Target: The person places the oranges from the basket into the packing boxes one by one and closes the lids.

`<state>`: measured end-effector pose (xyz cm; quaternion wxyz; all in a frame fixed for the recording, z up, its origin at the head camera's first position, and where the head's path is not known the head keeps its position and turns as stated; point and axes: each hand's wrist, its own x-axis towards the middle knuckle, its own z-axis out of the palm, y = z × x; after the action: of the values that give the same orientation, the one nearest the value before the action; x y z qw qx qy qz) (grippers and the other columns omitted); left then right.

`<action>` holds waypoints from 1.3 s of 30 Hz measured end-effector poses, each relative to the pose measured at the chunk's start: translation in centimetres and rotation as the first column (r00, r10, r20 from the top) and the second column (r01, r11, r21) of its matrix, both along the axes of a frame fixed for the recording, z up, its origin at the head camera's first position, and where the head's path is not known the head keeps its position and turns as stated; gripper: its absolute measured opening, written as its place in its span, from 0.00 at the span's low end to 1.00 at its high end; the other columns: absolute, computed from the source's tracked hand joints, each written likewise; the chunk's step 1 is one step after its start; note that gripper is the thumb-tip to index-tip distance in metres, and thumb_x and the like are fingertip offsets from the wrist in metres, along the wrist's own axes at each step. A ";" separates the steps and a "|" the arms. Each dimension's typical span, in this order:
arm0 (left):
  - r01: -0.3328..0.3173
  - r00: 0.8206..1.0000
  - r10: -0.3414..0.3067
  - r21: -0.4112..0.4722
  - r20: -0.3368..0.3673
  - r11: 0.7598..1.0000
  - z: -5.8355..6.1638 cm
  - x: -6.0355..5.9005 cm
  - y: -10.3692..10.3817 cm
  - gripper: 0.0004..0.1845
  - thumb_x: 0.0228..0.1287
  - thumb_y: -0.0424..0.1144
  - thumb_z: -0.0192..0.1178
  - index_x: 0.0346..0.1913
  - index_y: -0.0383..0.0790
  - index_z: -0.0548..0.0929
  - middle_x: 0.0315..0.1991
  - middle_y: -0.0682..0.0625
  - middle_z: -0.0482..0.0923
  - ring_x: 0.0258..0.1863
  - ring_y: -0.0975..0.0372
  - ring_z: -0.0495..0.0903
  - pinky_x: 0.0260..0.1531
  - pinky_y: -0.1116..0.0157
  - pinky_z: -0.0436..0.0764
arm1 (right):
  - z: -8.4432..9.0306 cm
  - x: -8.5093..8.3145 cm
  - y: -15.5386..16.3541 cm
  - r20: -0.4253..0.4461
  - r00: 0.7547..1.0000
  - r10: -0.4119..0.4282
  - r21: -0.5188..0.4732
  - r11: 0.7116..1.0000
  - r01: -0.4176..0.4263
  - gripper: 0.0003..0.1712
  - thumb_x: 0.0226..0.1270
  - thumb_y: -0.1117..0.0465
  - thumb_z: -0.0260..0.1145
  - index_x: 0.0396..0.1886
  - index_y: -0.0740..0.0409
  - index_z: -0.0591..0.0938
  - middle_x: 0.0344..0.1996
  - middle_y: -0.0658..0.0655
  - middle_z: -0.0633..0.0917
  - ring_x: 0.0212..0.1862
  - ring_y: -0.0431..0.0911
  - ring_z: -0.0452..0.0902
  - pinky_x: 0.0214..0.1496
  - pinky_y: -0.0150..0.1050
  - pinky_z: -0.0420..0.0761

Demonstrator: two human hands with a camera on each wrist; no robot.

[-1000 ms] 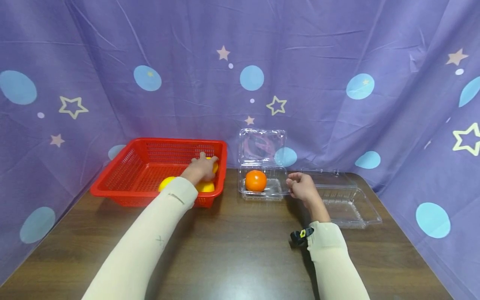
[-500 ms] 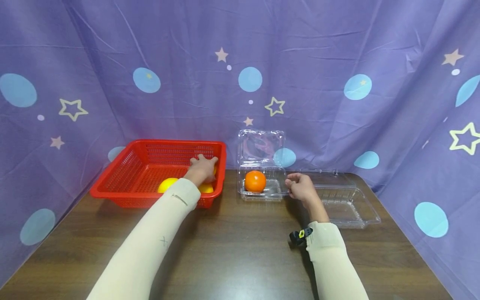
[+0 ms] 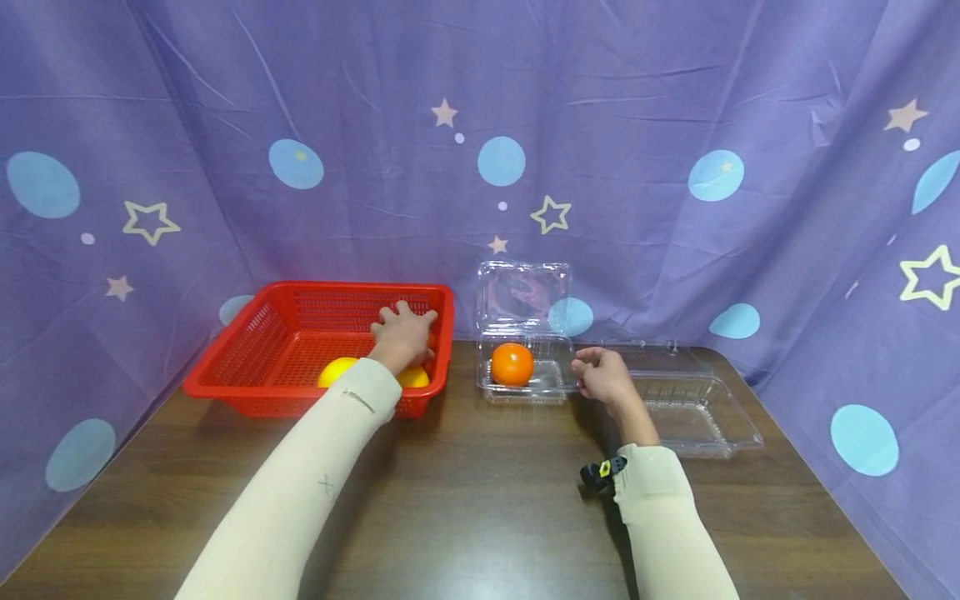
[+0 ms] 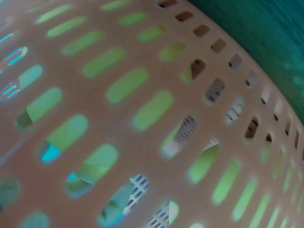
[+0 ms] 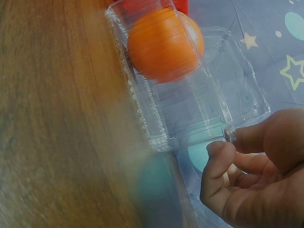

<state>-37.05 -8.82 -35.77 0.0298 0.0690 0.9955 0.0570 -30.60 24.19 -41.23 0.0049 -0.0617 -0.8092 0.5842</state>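
Left fingers have spread out in the basket.

The left hand now lies flat with straight fingers over the yellow fruit in the red basket; before, it curled more. The right hand stays put, fingers curled, pinching the corner of the clear box. The orange sits inside that box.
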 end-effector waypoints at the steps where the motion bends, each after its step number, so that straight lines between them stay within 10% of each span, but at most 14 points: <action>1: 0.002 1.000 -0.002 -0.009 -0.006 1.000 0.1 0.1 0.0 0.43 0.55 0.43 0.75 0.74 0.53 0.68 0.64 0.27 0.59 0.61 0.31 0.60 0.55 0.33 0.69 | 0.0 0.0 0.0 0.000 1.000 0.001 0.000 1.000 -0.001 0.19 0.79 0.67 0.55 0.63 0.74 0.73 0.47 0.68 0.81 0.31 0.43 0.76 0.28 0.30 0.78; 22: 0.035 0.985 -0.024 0.061 -0.170 0.998 4.0 0.8 -0.2 0.32 0.58 0.46 0.71 0.66 0.55 0.74 0.60 0.30 0.62 0.61 0.32 0.59 0.52 0.34 0.68 | 0.0 0.2 -0.5 -0.030 1.000 0.008 -0.020 1.000 -0.008 0.18 0.78 0.68 0.55 0.60 0.77 0.73 0.37 0.64 0.81 0.27 0.41 0.75 0.26 0.30 0.77; 39: 0.126 0.946 -0.122 -0.005 -0.299 0.992 6.3 1.3 3.5 0.36 0.57 0.51 0.72 0.69 0.60 0.72 0.61 0.33 0.64 0.56 0.37 0.64 0.49 0.39 0.71 | 0.2 0.1 -0.2 -0.004 1.000 -0.009 -0.011 1.000 0.009 0.19 0.78 0.67 0.56 0.62 0.75 0.73 0.37 0.62 0.79 0.27 0.41 0.73 0.26 0.29 0.77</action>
<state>-35.71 -5.29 -29.50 -0.1180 0.1393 0.9819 0.0511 -30.50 24.01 -41.08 0.0089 -0.0641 -0.8057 0.5888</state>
